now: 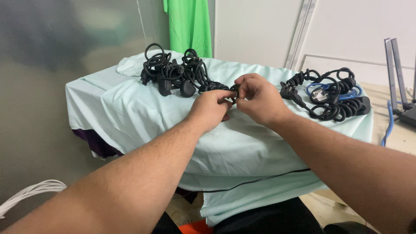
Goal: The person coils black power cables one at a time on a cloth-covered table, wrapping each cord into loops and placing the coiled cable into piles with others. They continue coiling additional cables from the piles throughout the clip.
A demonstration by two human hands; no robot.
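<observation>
Both hands meet over the middle of a table draped in a pale mint cloth (143,108), and between them they pinch a short stretch of black power cord (234,92). The left hand (211,109) closes its thumb and forefinger on the cord from below, while the right hand (258,99) grips it from above, fingertips touching the left's, so the cord is clamped at one spot by both; this close two-handed hold looks suited to working a loop or knot. The held cord runs back to the left into a tangled heap of black cables with plugs (173,71), lying on the cloth just beyond the left hand. To the right, well apart from that heap, lies a second bundle (333,97) of coiled black cables with a blue cable (353,92) among them, looking more neatly gathered. No box, tray or bin shows; the cables simply rest on the cloth. A green garment (189,26) hangs behind, and white wires (30,193) show at lower left.
</observation>
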